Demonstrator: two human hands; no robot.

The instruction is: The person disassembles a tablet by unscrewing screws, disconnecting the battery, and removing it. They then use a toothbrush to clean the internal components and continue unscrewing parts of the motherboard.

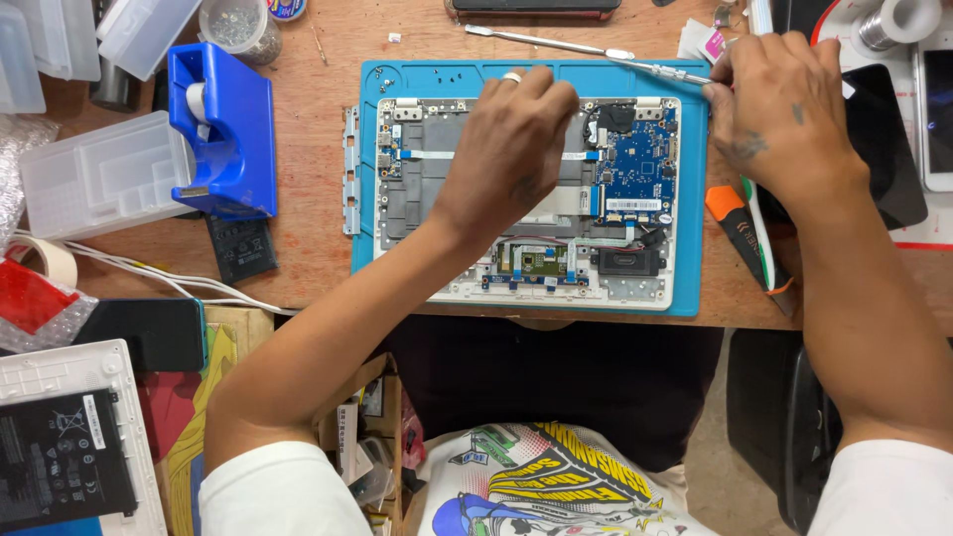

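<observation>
While our left hand lies flat with curled fingers on the opened laptop, holding nothing, the laptop rests on a blue mat on the table. Our right hand pinches the end of a thin metal tool at the mat's upper right corner. A blue tape dispenser stands to the left, well apart.
</observation>
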